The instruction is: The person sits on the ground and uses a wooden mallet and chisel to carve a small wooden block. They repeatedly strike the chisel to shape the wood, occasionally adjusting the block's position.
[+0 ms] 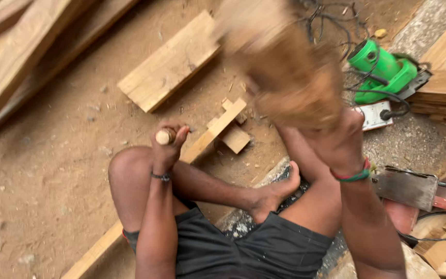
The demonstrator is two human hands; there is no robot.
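1. The left hand (169,142) is closed around a round wooden chisel handle (164,136), whose butt end faces up toward the camera; the blade below is hidden by the hand and knee.
2. The right hand (336,137) is raised and wrapped around the grip of a wooden mallet (280,67), which is motion-blurred, so its exact outline cannot be told.
3. The mallet head sits above and to the right of the chisel handle, well apart from it; the handle's upturned end lies down and to the left of the right hand.
4. The long wooden strip (210,135) lies on the sandy ground just beyond the left hand, its long axis running diagonally from lower left to upper right, passing under the left knee.
5. The left hand is the nearer one to the strip; the right hand is high above it.
6. A green power tool (385,70) rests on the ground beyond the right hand.
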